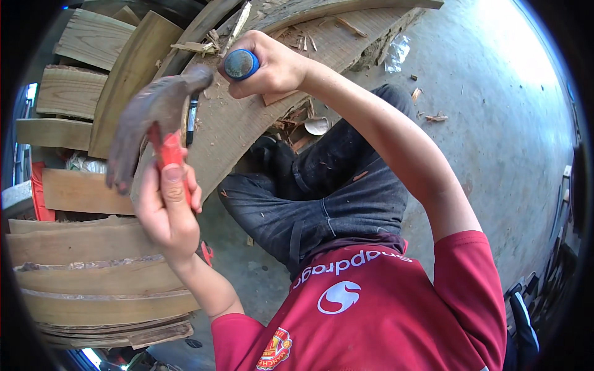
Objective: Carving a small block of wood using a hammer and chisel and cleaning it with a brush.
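Note:
My left hand (pixel 173 210) grips the red handle of a hammer (pixel 148 105), whose dark metal head is tilted and slightly blurred just left of my right hand. My right hand (pixel 272 71) is closed around a blue-handled tool (pixel 241 63) held end-up, its round metal cap facing me; its lower end is hidden. Both are over a long wooden slab (pixel 229 139) with split chips (pixel 238 25) at the far side. A black marker (pixel 192 120) lies on the slab beside the hammer.
Stacked boards (pixel 86 284) and more planks (pixel 80 93) fill the left side. My crossed legs (pixel 328 198) are below the slab. On the grey concrete floor (pixel 495 154) lie scattered wood scraps (pixel 433 117) and crumpled clear plastic (pixel 396 55).

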A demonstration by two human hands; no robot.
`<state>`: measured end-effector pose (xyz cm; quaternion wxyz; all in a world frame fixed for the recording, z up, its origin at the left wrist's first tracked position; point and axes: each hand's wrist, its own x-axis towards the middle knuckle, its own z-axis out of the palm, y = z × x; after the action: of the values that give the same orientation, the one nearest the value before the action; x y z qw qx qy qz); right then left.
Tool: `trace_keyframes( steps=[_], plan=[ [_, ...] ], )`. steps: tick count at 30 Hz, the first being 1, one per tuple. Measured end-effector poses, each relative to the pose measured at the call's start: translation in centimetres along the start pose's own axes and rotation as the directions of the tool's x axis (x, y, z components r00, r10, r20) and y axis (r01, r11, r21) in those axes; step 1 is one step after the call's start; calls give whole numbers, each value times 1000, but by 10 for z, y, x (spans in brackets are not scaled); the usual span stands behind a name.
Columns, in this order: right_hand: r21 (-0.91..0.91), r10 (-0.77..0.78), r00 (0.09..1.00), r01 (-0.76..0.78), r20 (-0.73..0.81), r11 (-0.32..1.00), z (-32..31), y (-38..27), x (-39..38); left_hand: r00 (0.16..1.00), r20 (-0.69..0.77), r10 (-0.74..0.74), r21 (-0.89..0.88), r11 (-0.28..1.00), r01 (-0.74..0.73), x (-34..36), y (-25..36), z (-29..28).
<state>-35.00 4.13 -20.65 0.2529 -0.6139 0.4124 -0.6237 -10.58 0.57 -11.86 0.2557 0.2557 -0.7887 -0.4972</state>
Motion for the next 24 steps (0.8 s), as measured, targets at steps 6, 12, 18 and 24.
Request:
trace_keyframes(
  steps=[6,12,18,24],
  plan=[
    [-84,48,997,-53,-54,995,7,-2,5,986,-65,151,-3,988,-152,3,30,4],
    [-94,12,998,-18,-66,995,6,2,1,975,-77,210,86,975,-204,4,35,9],
    [-38,85,994,-88,-74,995,7,-5,2,984,-54,168,49,985,-165,-3,33,2],
    [-28,53,991,-56,-120,998,7,0,5,957,-88,275,121,957,-264,-7,46,-12]
  ],
)
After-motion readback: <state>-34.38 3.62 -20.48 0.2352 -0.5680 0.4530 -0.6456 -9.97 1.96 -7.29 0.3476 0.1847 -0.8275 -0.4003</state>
